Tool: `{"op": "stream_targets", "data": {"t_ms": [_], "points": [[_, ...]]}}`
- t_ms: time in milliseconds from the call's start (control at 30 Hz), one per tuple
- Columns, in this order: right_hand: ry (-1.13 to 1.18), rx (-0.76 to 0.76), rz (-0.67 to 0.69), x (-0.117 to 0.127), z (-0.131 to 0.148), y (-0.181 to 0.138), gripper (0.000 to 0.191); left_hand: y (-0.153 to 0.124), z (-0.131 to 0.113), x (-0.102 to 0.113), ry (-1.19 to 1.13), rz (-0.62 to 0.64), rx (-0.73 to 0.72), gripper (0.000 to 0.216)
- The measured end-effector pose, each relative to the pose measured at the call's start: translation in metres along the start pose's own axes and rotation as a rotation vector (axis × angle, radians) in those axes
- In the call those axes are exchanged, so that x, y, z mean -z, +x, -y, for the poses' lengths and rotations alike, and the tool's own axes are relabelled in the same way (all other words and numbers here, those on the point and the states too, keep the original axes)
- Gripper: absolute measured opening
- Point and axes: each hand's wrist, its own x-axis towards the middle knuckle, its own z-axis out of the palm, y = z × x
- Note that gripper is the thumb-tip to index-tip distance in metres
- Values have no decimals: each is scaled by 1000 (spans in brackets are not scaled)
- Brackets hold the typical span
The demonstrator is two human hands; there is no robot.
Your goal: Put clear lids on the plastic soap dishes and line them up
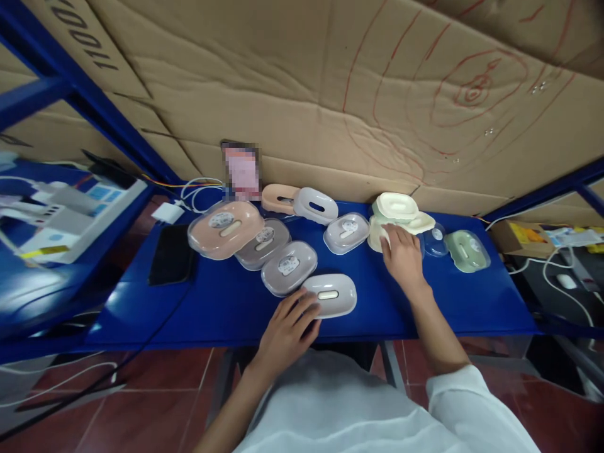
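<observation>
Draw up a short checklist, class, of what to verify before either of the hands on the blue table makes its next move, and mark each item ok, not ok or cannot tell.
1. Left hand touches the grey soap dish at its near-left end: ok.
2. Right hand rests on the cream stack: ok.
3. Firm grip on either item: cannot tell.
4. Grey soap dish fully on the blue table, though near its front edge: ok.
5. Bare table between the two hands: ok.
6. Cream stack sits level: not ok, its pieces lie askew.
</observation>
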Motion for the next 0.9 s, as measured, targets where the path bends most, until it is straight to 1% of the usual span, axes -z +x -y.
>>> {"op": "stream_targets", "data": {"t_ms": [67,133,200,267,300,333,400,433,500,600,633,700,767,833,900], "points": [[24,30,51,-5,-14,-43,46,1,1,0,-4,11,-18,24],[86,44,78,-9,-25,-77,46,3,2,0,-5,26,-23,26],[89,-48,31,-12,-35,-97,52,4,2,0,-14,40,-21,27],[33,-204,-13,-14,-43,-104,63,5,2,-1,-32,39,-16,28],[11,-263,-7,-14,-46,-104,67,5,1,-1,-40,35,-12,28],[10,-296,13,-15,-49,-102,68,6,1,-2,-47,33,-7,29],[53,-315,35,-16,-53,-96,61,7,0,-2,-58,35,6,30],[74,-327,24,-16,-55,-94,58,8,0,-3,-62,41,12,30],[77,-398,-18,-15,-60,-92,57,8,-1,-2,-71,54,20,30],[6,-554,-59,-10,-69,-102,70,8,0,-1,-94,78,26,32],[0,-580,-68,-6,-72,-108,75,7,0,0,-107,89,26,33],[48,-575,-88,3,-73,-125,79,5,1,1,-138,117,17,35],[163,-506,-112,15,-64,-142,72,3,2,1,-157,146,3,36],[302,-393,-108,27,-42,-153,61,2,3,1,-138,165,20,42],[430,-206,-21,35,-13,-154,54,1,3,0,-114,162,70,52]]}}
